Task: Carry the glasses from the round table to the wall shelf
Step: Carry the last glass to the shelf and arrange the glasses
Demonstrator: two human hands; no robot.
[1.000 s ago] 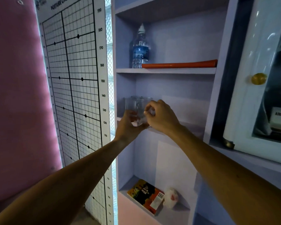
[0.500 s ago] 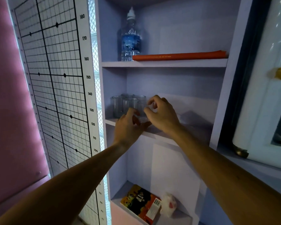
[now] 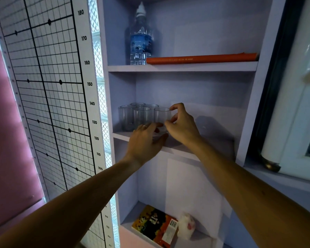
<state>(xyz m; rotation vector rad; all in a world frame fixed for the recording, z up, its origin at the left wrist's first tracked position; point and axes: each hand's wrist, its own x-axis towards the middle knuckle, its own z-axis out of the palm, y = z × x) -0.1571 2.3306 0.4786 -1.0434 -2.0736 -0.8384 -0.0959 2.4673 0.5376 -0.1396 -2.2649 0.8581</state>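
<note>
Lilac wall shelf (image 3: 179, 68) fills the scene, a height chart (image 3: 43, 86) on its left and a white-framed door (image 3: 297, 104) on its right; a water bottle (image 3: 140, 40) and orange book (image 3: 200, 58) sit on the upper board, a paperback (image 3: 155, 226) on the lowest. On the middle board's left end stands a cluster of clear glasses (image 3: 132, 116) — plain straight-sided tumblers, upright, mouths up, long axes vertical. The near right glass (image 3: 161, 117) is pinched at rim and side by the right hand (image 3: 182, 126), while the left hand (image 3: 145, 140) — fingers loosely extended — touches its base.
</note>
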